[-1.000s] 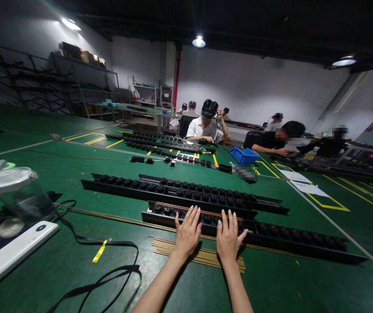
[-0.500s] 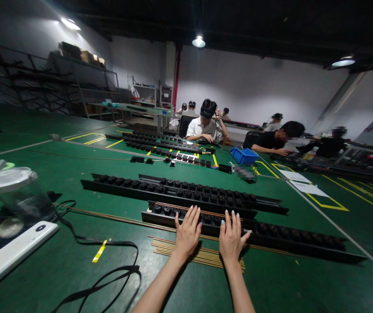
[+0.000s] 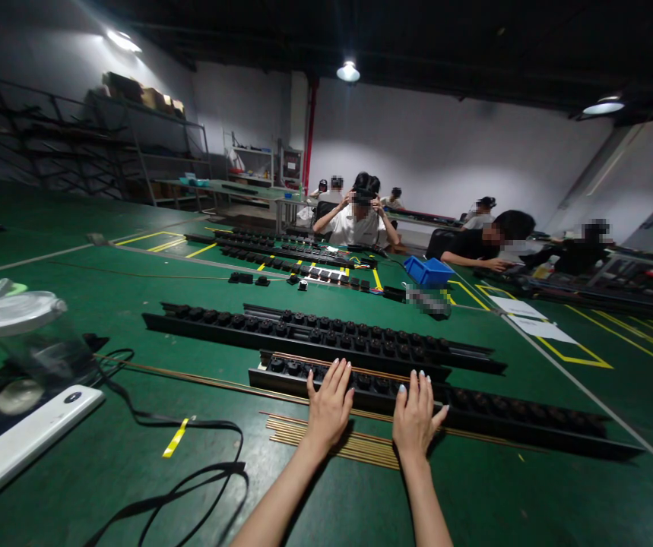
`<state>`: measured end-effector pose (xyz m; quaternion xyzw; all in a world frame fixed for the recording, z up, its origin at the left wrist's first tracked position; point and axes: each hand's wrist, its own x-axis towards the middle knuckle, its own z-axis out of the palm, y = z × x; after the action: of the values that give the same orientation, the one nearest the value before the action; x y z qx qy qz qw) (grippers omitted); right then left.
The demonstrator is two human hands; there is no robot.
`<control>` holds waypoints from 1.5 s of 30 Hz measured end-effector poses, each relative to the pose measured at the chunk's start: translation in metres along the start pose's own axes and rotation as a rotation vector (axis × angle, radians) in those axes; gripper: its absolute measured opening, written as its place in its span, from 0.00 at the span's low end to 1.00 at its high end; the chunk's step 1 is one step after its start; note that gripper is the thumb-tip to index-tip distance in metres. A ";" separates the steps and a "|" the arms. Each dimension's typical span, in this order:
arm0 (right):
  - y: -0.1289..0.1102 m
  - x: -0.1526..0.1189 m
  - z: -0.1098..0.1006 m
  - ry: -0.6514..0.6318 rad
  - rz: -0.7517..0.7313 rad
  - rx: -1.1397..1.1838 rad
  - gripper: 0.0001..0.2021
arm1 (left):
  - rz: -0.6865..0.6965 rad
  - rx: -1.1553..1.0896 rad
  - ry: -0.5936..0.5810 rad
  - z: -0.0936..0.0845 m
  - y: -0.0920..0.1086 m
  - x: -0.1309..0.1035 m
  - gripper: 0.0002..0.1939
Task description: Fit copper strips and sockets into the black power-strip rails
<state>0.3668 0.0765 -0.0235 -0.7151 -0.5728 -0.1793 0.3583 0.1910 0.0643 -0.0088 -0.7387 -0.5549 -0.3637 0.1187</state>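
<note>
Left hand (image 3: 331,406) and right hand (image 3: 416,418) outspread, gripping nothing, we rest them across the black rail (image 3: 372,398) on our bench (image 3: 360,510), apparently settling a thin rod (image 3: 375,372) along it; the next move, we judge, calls for even pressure.

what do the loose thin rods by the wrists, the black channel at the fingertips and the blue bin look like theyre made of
Thin rods: probably metal, brass-like, given their golden colour and slight sheen; a coating is possible.
Black channel: dark, smooth, straight-edged walls; painted or anodised metal or plastic, unclear which.
Blue bin: likely moulded plastic, from its even, saturated colour.
</note>
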 end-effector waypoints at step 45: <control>-0.046 -0.015 -0.001 -0.169 -0.280 -0.027 0.26 | 0.017 0.042 0.031 0.001 0.002 0.001 0.25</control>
<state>0.3194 0.0694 -0.0191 -0.6455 -0.6925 -0.1746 0.2708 0.1930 0.0645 -0.0083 -0.7351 -0.5542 -0.3623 0.1460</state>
